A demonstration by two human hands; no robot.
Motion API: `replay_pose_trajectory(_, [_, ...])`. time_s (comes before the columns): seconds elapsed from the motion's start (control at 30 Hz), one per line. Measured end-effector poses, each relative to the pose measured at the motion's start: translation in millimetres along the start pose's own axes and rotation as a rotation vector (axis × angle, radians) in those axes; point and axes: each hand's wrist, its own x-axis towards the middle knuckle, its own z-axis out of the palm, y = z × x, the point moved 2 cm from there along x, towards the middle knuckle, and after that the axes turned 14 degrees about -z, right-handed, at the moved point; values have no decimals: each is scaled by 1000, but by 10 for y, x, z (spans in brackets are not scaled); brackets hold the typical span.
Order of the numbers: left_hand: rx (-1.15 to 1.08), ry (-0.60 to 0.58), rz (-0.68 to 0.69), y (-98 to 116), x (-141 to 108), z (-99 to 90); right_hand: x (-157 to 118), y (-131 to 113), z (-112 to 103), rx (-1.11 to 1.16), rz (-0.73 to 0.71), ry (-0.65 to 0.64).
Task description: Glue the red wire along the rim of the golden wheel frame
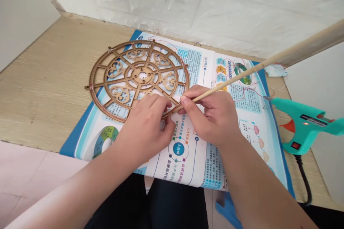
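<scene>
A round bronze-coloured openwork wheel, with spokes and scroll ornaments, lies on a printed sheet. My left hand is closed on its near rim, fingers curled over and thumb below. Thin red wire runs along parts of the rim and trails off behind it. In my right hand is a long wooden stick, pinched between thumb and fingers close to its lower end. That end meets the rim just right of my left fingers; the exact contact is partly hidden. The stick slants to the upper right.
A teal hot glue gun with a lit orange light lies at the right, its black cord hanging down. Loose red wires lie on the blue-edged printed sheet. A white wall closes off the back.
</scene>
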Motion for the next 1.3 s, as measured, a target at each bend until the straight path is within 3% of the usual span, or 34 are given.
replay_pose_trajectory(1.3, [-125,-72,-114,-54,16,-2,15,-70,94,44,1,-27])
